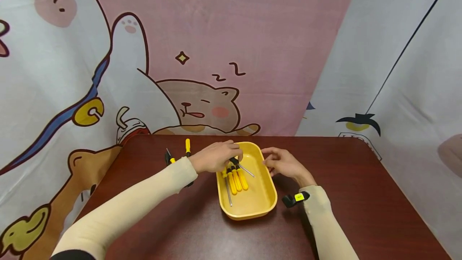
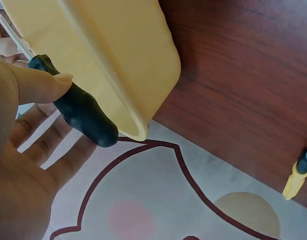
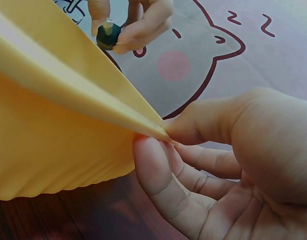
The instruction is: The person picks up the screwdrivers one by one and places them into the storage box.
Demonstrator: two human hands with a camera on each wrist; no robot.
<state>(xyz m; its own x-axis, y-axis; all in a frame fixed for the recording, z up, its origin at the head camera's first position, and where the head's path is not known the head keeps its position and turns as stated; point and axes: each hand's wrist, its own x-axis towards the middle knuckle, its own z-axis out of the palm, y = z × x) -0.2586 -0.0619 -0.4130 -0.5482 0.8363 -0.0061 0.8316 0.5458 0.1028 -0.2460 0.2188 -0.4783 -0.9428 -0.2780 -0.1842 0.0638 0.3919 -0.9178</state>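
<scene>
Head view: left hand (image 1: 213, 159) fingers pinch a screwdriver (image 1: 238, 164); right hand (image 1: 285, 163) fingers grip the tray (image 1: 265, 208).

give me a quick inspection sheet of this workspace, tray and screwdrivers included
surface: dark red-brown table, glossy.
job's things: yellow tray holds several yellow-handled screwdrivers side by side; a black-handled screwdriver is over its far end.
clutter: two more screwdrivers lie on the table left of the tray.
grippers: left hand pinches the black-handled screwdriver; right hand pinches the tray's right rim between thumb and fingers.
cables: nothing seen; a small black device with a yellow label sits at the right wrist.
surroundings: cartoon-printed cloth backdrop behind the table.
</scene>
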